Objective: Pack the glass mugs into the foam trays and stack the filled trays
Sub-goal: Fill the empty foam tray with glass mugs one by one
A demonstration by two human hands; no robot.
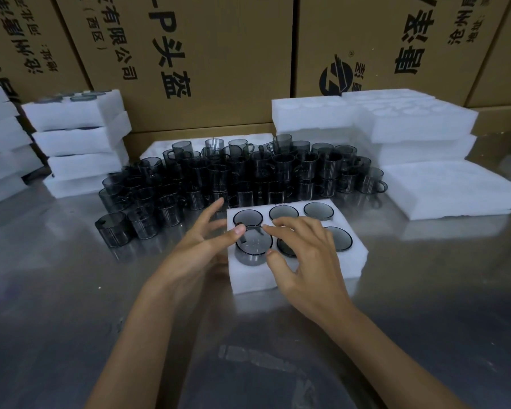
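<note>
A white foam tray (345,262) lies on the steel table in front of me, with smoky glass mugs sunk into several of its round holes. One mug (252,246) stands partly out of the front left hole. My right hand (304,261) pinches its rim between thumb and fingertips. My left hand (201,246) is at the tray's left edge, thumb on the mug's rim, fingers spread. Behind the tray stands a dense crowd of loose smoky mugs (242,172).
Stacks of filled foam trays (80,140) rise at the left. Empty foam trays (413,125) are piled at the back right, with a flat foam sheet (455,187) beside them. Large cardboard boxes (204,54) wall off the back. The steel table (71,305) reflects light.
</note>
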